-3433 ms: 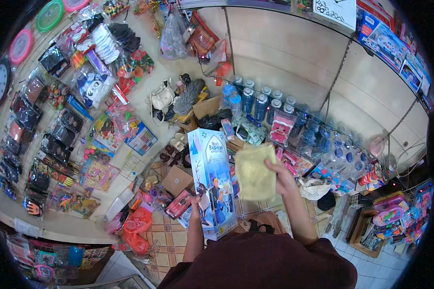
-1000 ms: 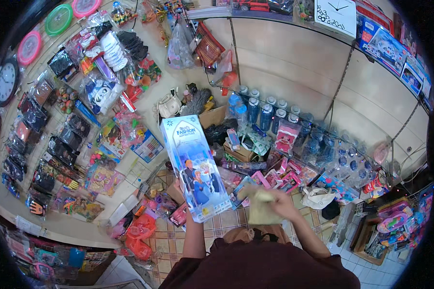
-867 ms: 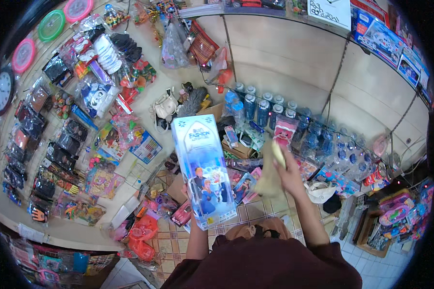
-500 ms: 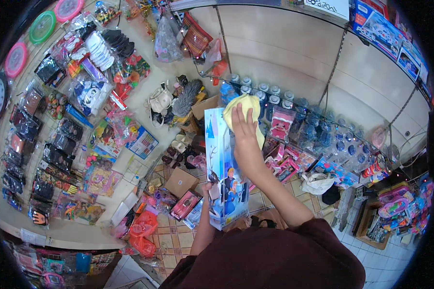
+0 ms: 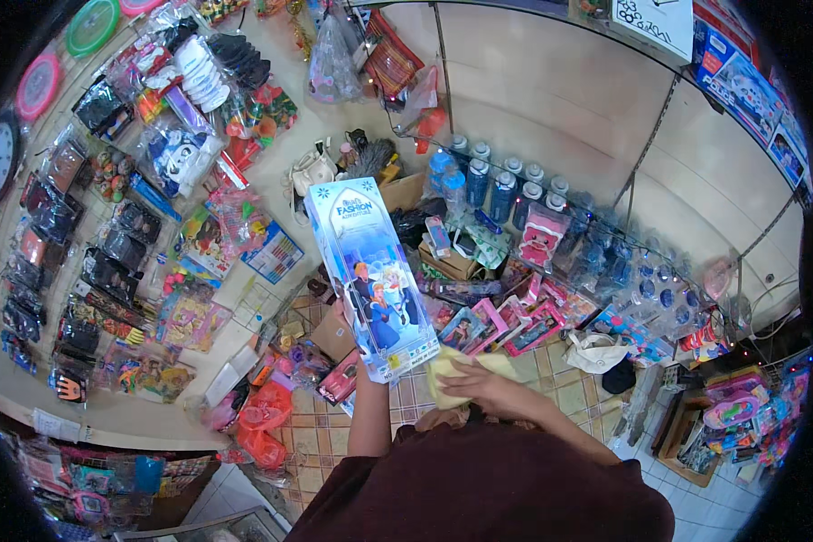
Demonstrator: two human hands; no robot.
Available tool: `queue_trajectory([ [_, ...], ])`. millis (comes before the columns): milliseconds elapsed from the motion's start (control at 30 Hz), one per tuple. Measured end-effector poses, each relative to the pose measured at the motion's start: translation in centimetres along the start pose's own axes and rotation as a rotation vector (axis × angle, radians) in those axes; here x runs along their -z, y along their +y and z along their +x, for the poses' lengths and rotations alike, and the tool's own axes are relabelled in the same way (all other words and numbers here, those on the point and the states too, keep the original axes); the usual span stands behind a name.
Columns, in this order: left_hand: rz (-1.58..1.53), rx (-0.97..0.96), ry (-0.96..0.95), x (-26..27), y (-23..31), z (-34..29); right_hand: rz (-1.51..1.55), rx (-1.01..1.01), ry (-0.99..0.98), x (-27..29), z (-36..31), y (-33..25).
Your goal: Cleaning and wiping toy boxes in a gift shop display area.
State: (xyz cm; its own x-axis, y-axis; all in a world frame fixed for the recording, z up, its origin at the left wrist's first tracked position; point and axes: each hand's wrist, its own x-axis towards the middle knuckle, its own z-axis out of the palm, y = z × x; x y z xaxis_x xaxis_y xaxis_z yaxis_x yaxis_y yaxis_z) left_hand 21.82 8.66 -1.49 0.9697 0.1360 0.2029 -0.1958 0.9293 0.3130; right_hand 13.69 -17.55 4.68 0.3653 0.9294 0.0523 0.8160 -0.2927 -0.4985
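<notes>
A tall light-blue toy box (image 5: 375,271) with cartoon figures on its front stands tilted in the middle of the view, its front turned up toward me. My left hand (image 5: 341,318) grips it from the left and behind; most of those fingers are hidden by the box. At the box's lower right corner, my right hand (image 5: 479,383) holds a pale yellow cloth (image 5: 444,366), bunched under its fingers. Whether the cloth touches the box there I cannot tell for sure.
Beyond the box are dark blue bottles (image 5: 504,194), a pink packaged plush (image 5: 542,237) and pink doll boxes (image 5: 479,325). Bagged goods hang along the left wall. A cardboard box (image 5: 334,336) and red plastic bags (image 5: 266,406) lie on the tiled floor.
The toy box has turned from its narrow edge to show its full front, and has shifted left. My right hand with the cloth has come from the box's top down to its lower right.
</notes>
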Motion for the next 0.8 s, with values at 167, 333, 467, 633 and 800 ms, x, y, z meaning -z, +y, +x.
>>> queue_trajectory([
  [167, -0.044, 0.021, -0.152, -2.3, 0.4, 0.5, 0.849, -0.425, 0.659, 3.3, -2.1, 3.7],
  [333, 0.038, 0.09, -0.14, -1.5, -0.4, -0.2, 0.526, -0.353, 1.031, 10.4, 3.4, 3.8],
  [467, 0.102, 0.175, -0.147, -1.4, -1.6, -0.4, -0.038, -0.249, 1.166, 12.6, 8.3, 4.7],
  [633, 0.19, 0.198, -0.128, -0.4, -1.4, -1.5, -0.011, -0.285, 1.13, 8.8, 11.7, 3.6],
  [800, 0.069, 0.024, -0.019, -1.5, -0.9, -2.3, -0.005, -0.199, 0.7, 2.6, 10.7, -0.6],
])
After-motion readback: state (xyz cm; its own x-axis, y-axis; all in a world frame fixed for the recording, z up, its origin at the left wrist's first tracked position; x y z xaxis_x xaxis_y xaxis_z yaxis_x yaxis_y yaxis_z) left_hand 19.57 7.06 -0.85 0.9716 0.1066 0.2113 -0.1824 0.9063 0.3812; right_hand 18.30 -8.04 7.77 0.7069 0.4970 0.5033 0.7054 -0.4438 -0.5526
